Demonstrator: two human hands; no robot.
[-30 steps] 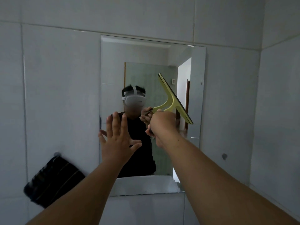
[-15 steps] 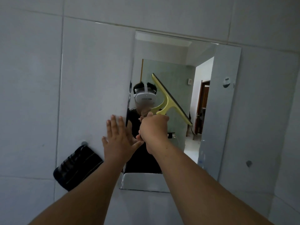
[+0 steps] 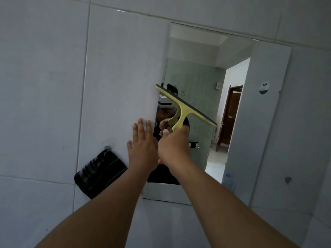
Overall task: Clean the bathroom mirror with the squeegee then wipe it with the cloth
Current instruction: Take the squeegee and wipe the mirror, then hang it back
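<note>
A frameless mirror [image 3: 250,122] hangs on the grey tiled wall, right of centre. My right hand [image 3: 172,147] grips the handle of a yellow squeegee [image 3: 182,106]; its dark rubber blade slants from upper left to lower right against the glass near the mirror's left edge. My left hand [image 3: 141,145] lies flat with fingers spread on the wall tile at the mirror's left edge. A dark striped cloth [image 3: 100,174] hangs from a wall peg, lower left of the mirror.
A round wall peg [image 3: 107,147] holds the cloth. Another small peg [image 3: 287,179] sits on the tile right of the mirror. The mirror reflects a doorway, a brown door and a person in a headset.
The view has swung left, so the mirror sits further right. The squeegee has moved left to the mirror's left edge, and my left hand has slid from the glass onto the tile.
</note>
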